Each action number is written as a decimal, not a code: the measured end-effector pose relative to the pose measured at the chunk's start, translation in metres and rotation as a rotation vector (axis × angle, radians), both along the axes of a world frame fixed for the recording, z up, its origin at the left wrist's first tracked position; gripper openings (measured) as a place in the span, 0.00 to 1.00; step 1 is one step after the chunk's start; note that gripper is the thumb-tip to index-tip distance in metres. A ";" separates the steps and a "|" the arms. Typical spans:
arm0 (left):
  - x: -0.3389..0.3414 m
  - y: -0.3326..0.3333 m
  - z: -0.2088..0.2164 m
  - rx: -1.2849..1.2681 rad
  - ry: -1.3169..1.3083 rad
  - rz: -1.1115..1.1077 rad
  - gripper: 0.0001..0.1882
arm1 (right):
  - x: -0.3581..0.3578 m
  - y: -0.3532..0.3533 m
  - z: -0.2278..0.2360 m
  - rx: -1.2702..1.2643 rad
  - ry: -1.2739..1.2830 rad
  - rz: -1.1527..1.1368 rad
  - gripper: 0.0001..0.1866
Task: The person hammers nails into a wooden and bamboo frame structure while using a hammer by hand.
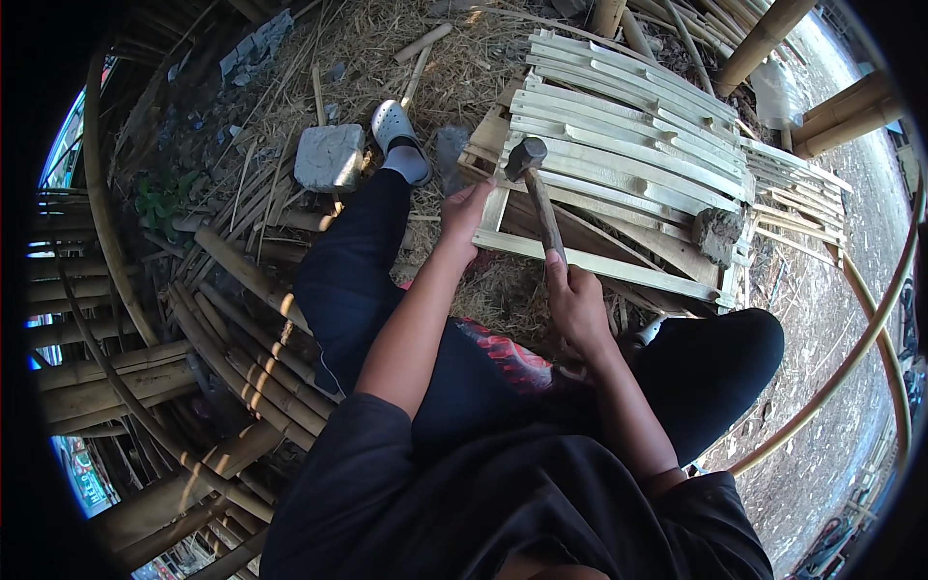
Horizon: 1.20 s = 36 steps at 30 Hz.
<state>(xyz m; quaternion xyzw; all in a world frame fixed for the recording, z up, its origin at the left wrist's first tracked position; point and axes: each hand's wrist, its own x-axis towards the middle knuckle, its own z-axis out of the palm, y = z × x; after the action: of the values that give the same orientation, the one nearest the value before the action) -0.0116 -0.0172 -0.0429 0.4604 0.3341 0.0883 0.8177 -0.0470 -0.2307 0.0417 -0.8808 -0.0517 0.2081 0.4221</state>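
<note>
Gripping hammer (544,215): right hand (580,309) | head (526,157) ahead-left of it | left hand (466,218): at edge of slatted panel (619,124), grip unclear

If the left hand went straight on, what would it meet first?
Probably the wooden board at the left edge of the bamboo-slat panel; depth is unclear; the left hand may already touch it.

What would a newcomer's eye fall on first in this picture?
First, the pale panel of split-bamboo slats at upper right of centre, with a rough grey-brown block at its lower right. Next, the wooden-handled, dark metal hammer in the person's right grip, seen over the panel's left part. A white, perforated clog shows farther left.
</note>
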 end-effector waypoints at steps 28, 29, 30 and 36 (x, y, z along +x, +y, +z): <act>-0.001 0.001 -0.004 -0.005 -0.003 0.019 0.15 | -0.003 0.001 0.001 0.099 0.093 -0.004 0.34; -0.001 0.001 -0.004 -0.006 -0.003 0.022 0.15 | -0.003 0.002 0.001 0.098 0.092 -0.002 0.34; -0.001 0.000 -0.004 -0.004 0.006 0.021 0.15 | -0.003 0.002 0.002 0.091 0.104 -0.009 0.34; 0.000 -0.001 -0.002 0.001 0.014 0.026 0.15 | -0.002 -0.007 0.002 0.095 0.091 -0.038 0.33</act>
<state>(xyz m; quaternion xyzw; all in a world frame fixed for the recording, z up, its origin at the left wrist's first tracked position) -0.0121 -0.0182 -0.0449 0.4571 0.3458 0.0959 0.8138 -0.0487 -0.2377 0.0439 -0.8503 -0.0257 0.2373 0.4691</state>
